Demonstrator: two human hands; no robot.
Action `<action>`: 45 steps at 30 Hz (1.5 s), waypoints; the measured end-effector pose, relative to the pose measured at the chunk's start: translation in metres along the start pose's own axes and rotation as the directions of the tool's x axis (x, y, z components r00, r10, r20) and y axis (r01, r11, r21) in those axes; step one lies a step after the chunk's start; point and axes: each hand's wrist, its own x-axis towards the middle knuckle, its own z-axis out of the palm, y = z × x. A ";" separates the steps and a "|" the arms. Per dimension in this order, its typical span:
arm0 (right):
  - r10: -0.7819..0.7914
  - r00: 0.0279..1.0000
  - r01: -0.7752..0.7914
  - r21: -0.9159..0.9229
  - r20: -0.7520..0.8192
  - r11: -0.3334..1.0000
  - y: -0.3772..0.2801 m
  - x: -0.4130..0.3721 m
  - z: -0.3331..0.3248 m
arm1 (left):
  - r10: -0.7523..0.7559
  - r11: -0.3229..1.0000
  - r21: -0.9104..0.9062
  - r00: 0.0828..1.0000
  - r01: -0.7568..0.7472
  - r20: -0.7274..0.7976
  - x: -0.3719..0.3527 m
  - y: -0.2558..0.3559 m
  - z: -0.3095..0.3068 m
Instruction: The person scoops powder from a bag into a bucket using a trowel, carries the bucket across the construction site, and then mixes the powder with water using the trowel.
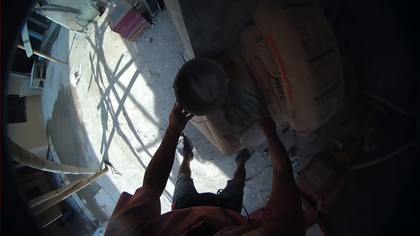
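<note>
A round dark bucket (202, 86) with grey powder inside is tilted toward me, near the edge of an opened paper cement bag (225, 135). My left hand (178, 118) is closed on the bucket's near left rim. Grey powder (240, 107) shows in the bag's torn opening, to the right of the bucket. Beside that opening my right hand (267, 124) appears closed, close to a pale paper flap (253, 136). Deep shadow hides its fingertips and whatever they hold.
Full cement bags (302, 65) are stacked to the right of the opened one. A purple-and-white carton (129, 22) stands on the sunlit concrete floor (131, 74) at upper left. Bamboo poles (65, 190) stick in from the left. Red boxes (317, 179) lie at lower right.
</note>
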 end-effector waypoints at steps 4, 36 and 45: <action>0.231 0.900 -0.303 0.149 0.369 0.941 -0.028 -0.024 0.040 | 0.019 0.999 -0.028 0.999 -0.018 0.036 0.005 0.003 0.002; -0.215 0.951 0.077 0.504 0.222 0.860 -0.041 0.017 0.099 | -0.051 0.988 0.140 0.997 0.059 -0.061 0.009 0.020 0.007; -0.081 0.827 -0.501 0.794 0.557 0.345 -0.070 0.017 0.055 | -0.061 0.985 0.157 0.993 0.076 -0.100 0.012 0.025 0.004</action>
